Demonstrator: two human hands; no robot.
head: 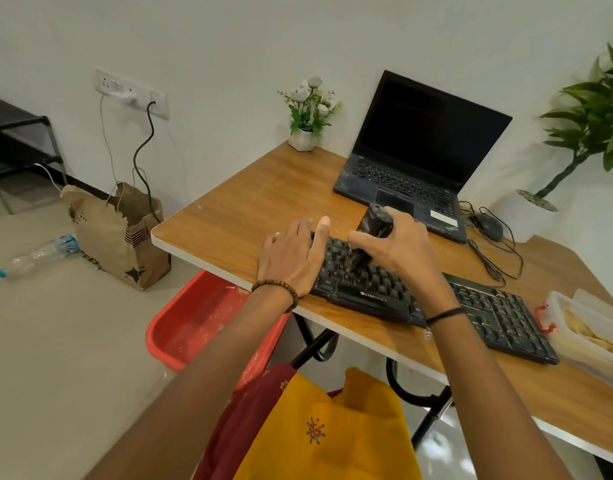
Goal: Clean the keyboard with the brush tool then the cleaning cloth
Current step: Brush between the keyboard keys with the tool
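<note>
Brown wood fills the middle of the view, so let's sweep from the left. Down at nine o'clock a clear plastic bottle (pixel 38 256) lies on its side on the floor. At its three o'clock stands a crumpled brown paper bag (pixel 125 237), and a black cable runs down to it from the white wall socket plate (pixel 131 91) up at eleven. A red plastic tub (pixel 201 320) sits on the floor below the near left corner of the brown wooden table (pixel 249 209).

Now the action. The left hand (pixel 291 258) lies palm down, fingers straight and slightly spread, resting on the left end of the long black keyboard (pixel 499 313). The keyboard lies slantwise along the table's near edge. At three o'clock of that hand, the right hand (pixel 398 247) has its fingers curled round the dark, dusty handle of the brush tool (pixel 376 220). The brush is upright, bristles down and touching the keys in the keyboard's left half.

At twelve o'clock of the hands, a small white pot of white flowers (pixel 310 112) stands by the wall. At its three o'clock is an open black laptop (pixel 412 157), screen dark, with a black corded mouse (pixel 488 226) just beside it at three o'clock. At four o'clock of the view, a clear plastic box with a red clip (pixel 589 327) sits beside the keyboard's right end, with something pale yellow inside that I cannot make out. Up at two o'clock stands a leafy green plant in a white pot (pixel 596 126).
</note>
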